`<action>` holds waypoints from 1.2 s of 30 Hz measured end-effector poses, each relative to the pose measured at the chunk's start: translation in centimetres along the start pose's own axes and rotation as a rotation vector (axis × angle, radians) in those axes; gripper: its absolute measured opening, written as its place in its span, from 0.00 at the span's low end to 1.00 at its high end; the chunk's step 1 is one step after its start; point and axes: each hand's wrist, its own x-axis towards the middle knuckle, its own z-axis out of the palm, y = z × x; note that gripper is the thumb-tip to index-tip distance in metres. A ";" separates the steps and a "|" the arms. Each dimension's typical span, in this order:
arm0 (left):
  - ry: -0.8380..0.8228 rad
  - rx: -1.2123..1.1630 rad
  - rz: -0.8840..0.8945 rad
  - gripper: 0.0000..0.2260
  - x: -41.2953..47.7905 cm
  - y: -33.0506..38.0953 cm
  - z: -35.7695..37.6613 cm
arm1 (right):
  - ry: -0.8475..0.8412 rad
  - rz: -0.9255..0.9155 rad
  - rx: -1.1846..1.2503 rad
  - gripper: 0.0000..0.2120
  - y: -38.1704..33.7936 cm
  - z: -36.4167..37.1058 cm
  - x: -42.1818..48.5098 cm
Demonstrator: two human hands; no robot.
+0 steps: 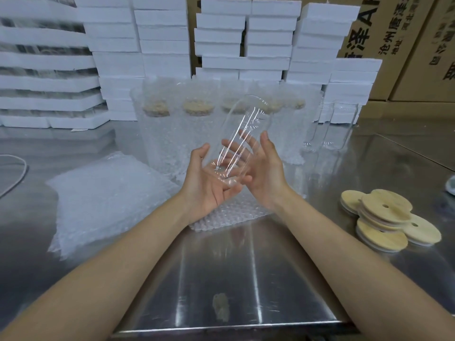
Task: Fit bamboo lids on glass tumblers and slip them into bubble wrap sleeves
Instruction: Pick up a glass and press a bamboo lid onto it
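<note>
While a row of sleeved tumblers with bamboo lids (197, 119) is already standing along the far side of the shiny steel desk (246, 279), the job is sitting somewhere in the middle, by my reading. Those ones are looking finished: lidded, wrapped, parked. Still waiting, though, are two bare glass tumblers (341, 129) standing at the right end of that row, and a loose pile of round bamboo lids with centre holes (389, 217) lying near the desk's right edge. A stack of flat bubble wrap sleeves (105, 198) is resting toward the left edge, and one single bubble wrap sleeve (229, 215) is lying flat in the middle of the desk, right below the hands.

And now the piece in play: a tall clear glass tumbler (242, 134) is being carried above the desk's middle, tilting with its base down toward the person and its open mouth pointing up and away. No lid is sitting on it yet, so fitting one is looking like the next call, then the sleeve. The left hand (209, 185) is lying palm up, fingers relaxed and spread, cradling the base from beneath with the thumb against the glass. The right hand (264, 173) is pressing in from the other side, fingers mostly straight behind the glass, thumb pointing up. Neither one is clamping tight; the tumbler is resting between the two palms.
</note>
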 end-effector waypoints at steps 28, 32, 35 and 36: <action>0.275 0.885 0.552 0.33 1.0 -1.5 -0.7 | 0.166 -0.113 -0.012 0.35 0.4 -1.0 1.2; 0.349 0.474 0.417 0.27 1.0 -0.6 -0.5 | 0.111 -0.072 -0.037 0.23 -0.1 -1.7 1.0; 0.364 0.213 0.340 0.10 1.1 0.2 -0.5 | 0.069 -0.039 -0.053 0.17 -0.1 -1.6 0.9; 0.344 0.168 0.311 0.09 1.1 0.4 -0.5 | 0.047 -0.034 -0.068 0.16 -0.1 -1.6 0.9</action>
